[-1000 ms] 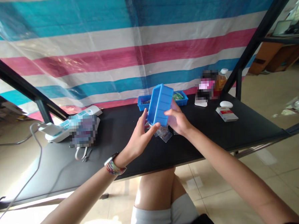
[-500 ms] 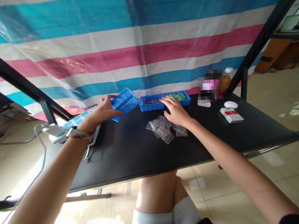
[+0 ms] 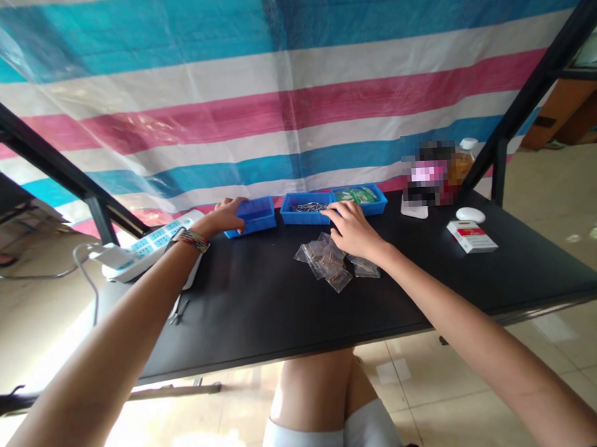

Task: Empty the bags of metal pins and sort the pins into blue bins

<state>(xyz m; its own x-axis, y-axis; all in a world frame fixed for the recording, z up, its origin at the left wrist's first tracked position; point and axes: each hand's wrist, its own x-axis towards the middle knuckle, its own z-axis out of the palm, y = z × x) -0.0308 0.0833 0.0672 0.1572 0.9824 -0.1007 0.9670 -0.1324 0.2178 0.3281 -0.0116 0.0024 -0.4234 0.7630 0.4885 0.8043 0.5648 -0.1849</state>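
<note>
An empty-looking blue plastic bin [image 3: 261, 217] stands level at the back of the table, left of two similar bins. My left hand [image 3: 227, 217] grips its left end, thumb in front. Beside it, the middle blue bin [image 3: 302, 218] contains a heap of thin silvery metal pieces [image 3: 310, 207]. Over that bin's front right corner hovers my right hand [image 3: 353, 227], fingers apart and holding nothing; I cannot tell if its fingertips touch the rim. Green and white packets [image 3: 356, 195] fill the right-hand blue bin [image 3: 377, 206]. Below lie small clear plastic bags [image 3: 325, 261] with brownish pieces inside.
On the left are a white power strip [image 3: 154, 243] with a plugged-in charger and cable, and small dark pliers-like tool [image 3: 180, 312]. A red-and-white box [image 3: 472, 236], a white oval object [image 3: 470, 214] and an amber bottle [image 3: 463, 161] stand right. A striped sheet hangs behind.
My left hand has lowered the tilted blue bin, which is now level in line with the other bins. My right hand has stayed near the middle bin; the view has shifted slightly.
</note>
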